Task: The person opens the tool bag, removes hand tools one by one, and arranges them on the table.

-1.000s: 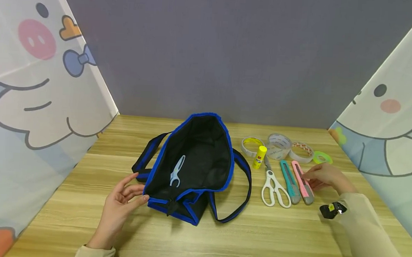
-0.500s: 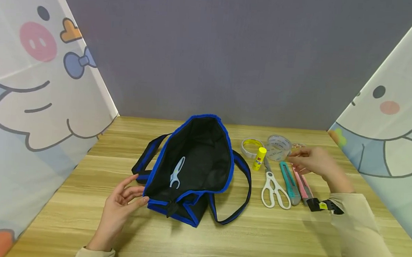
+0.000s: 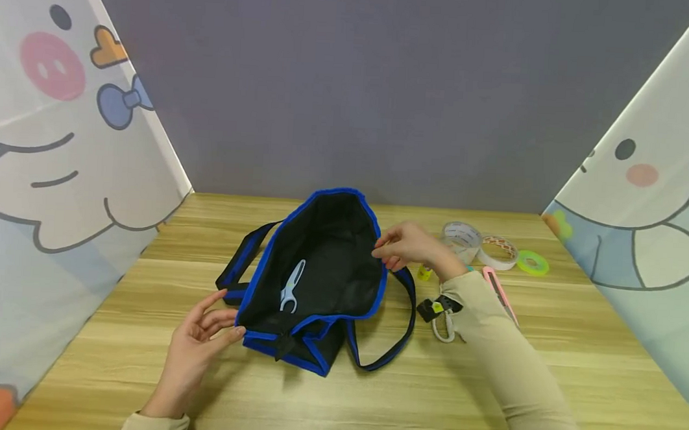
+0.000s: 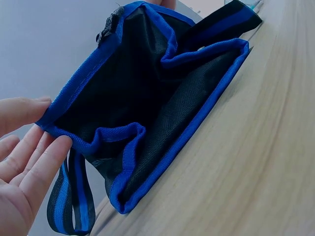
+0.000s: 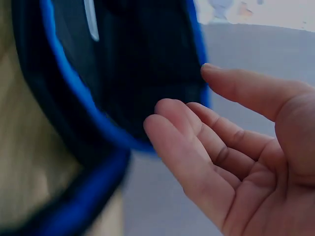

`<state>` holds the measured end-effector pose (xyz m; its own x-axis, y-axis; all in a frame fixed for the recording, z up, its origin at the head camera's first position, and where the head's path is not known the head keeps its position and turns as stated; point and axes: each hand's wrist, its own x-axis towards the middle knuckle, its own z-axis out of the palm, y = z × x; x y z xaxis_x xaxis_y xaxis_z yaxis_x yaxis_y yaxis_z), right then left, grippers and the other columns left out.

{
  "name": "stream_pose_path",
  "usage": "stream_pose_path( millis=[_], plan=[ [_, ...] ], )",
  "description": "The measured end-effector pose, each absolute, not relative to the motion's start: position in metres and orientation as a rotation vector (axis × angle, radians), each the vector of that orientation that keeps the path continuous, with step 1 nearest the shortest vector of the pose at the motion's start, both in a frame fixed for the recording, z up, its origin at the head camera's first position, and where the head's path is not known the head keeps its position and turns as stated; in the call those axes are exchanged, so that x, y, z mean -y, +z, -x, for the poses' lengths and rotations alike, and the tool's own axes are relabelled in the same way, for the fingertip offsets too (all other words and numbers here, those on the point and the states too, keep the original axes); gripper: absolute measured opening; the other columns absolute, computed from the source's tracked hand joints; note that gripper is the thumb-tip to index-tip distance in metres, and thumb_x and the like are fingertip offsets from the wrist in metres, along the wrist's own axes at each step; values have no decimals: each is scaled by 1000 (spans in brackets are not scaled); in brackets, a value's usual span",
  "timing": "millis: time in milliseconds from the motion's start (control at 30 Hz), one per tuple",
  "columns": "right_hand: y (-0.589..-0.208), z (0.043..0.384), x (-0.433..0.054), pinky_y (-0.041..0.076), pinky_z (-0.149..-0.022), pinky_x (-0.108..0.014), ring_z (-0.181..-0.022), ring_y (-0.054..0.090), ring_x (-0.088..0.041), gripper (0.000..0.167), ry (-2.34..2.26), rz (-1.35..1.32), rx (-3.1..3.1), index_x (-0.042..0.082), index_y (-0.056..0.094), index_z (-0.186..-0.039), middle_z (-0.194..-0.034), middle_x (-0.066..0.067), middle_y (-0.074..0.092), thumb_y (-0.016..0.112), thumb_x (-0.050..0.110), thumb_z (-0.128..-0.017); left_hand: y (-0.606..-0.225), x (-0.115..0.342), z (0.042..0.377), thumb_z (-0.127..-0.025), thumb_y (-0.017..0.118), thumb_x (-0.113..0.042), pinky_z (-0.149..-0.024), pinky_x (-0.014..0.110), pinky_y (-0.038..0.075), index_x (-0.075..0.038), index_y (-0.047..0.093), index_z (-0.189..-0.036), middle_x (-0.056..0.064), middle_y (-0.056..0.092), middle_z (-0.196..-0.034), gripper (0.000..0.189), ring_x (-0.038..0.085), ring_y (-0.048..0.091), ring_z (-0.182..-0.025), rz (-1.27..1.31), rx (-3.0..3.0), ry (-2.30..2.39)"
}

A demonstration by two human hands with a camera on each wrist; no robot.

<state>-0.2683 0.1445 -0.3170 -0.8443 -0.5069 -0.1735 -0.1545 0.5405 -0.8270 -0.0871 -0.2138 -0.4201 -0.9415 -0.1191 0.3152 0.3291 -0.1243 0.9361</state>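
A black tote bag (image 3: 340, 293) with blue trim lies on its side, its mouth towards me. My left hand (image 3: 200, 347) pinches the near left corner of its rim; the left wrist view shows the thumb on one side of the blue edging and the fingers on the other. Inside the bag lies a pale blue tool (image 3: 290, 287) with a forked end. My right hand (image 3: 410, 244) is at the right rim, fingers loosely bent and thumb apart. In the right wrist view, nothing sits between that thumb and the fingers.
Right of the bag are a clear tape roll (image 3: 461, 237), a white tape roll (image 3: 497, 254), a green tape roll (image 3: 532, 262) and a pink utility knife (image 3: 498, 291). My right arm partly covers a yellow glue stick (image 3: 424, 272) and white-handled scissors (image 3: 445, 329). A strap loop (image 3: 402, 348) lies on the table.
My right hand has moved left from the pink utility knife, over the tape rolls, to the bag's right rim. The left hand stays at the bag's corner.
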Motion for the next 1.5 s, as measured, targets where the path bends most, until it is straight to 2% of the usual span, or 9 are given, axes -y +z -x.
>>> stream_pose_path(
  millis=[200, 400, 567, 633, 833, 1067, 1200, 1300, 1500],
  plan=[
    [-339, 286, -89, 61, -73, -40, -81, 71, -32, 32, -1155, 564, -2270, -6, 67, -116, -97, -24, 70, 73, 12, -90, -421, 216, 85, -79, 64, 27, -72, 25, 59, -15, 56, -135, 0, 73, -98, 70, 12, 70, -89, 226, 1859, -2149],
    [-361, 300, -46, 60, -78, -37, -85, 70, -27, 36, -1206, 519, -2156, -8, 63, -122, -105, -24, 69, 71, 8, -91, -420, 214, 85, -79, 65, 26, -71, 25, 59, -11, 55, -136, 0, 73, -98, 69, 12, 70, -89, 191, 1867, -2141],
    [-379, 309, -24, 60, -75, -33, -78, 68, -20, 35, -1261, 497, -2088, -8, 61, -125, -93, -16, 70, 66, 5, -93, -419, 214, 85, -79, 66, 25, -71, 25, 59, -11, 54, -136, 0, 73, -98, 68, 12, 70, -90, 179, 1880, -2130],
    [-385, 311, -17, 59, -74, -31, -73, 66, -17, 35, -1271, 476, -2078, -9, 59, -127, -86, -14, 67, 63, 5, -95, -419, 214, 86, -79, 66, 25, -71, 25, 59, -14, 56, -135, 0, 73, -98, 69, 12, 70, -90, 186, 1880, -2132],
    [-392, 307, -4, 57, -69, -28, -67, 58, -14, 32, -1197, 476, -2178, -9, 61, -126, -80, -9, 60, 57, 4, -97, -421, 214, 88, -79, 63, 27, -71, 26, 59, -14, 56, -135, 0, 73, -98, 70, 13, 70, -89, 240, 1839, -2163],
    [-392, 303, -5, 53, -63, -25, -67, 55, -14, 26, -1209, 489, -2190, -9, 65, -118, -77, -6, 56, 58, 3, -96, -422, 215, 88, -78, 62, 29, -72, 25, 59, -14, 57, -135, 0, 74, -98, 71, 13, 71, -89, 270, 1810, -2179],
    [-392, 304, -6, 55, -66, -26, -69, 57, -14, 27, -1296, 443, -2120, -12, 62, -118, -80, -6, 58, 59, 2, -95, -421, 216, 88, -79, 62, 29, -72, 25, 59, -13, 56, -136, 1, 73, -99, 71, 13, 71, -88, 280, 1812, -2172],
    [-393, 304, -7, 59, -72, -32, -71, 63, -17, 28, -1404, 379, -2009, -13, 56, -120, -84, -10, 63, 60, -2, -94, -421, 215, 88, -79, 61, 29, -73, 25, 59, -12, 56, -136, 1, 73, -99, 71, 13, 71, -88, 286, 1810, -2173],
    [-396, 303, -7, 60, -77, -40, -74, 69, -25, 32, -1570, 289, -1784, -7, 46, -121, -85, -19, 66, 56, -15, -93, -421, 214, 87, -79, 61, 29, -73, 25, 59, -13, 56, -135, 1, 73, -99, 70, 12, 70, -89, 280, 1797, -2185]
  ],
)
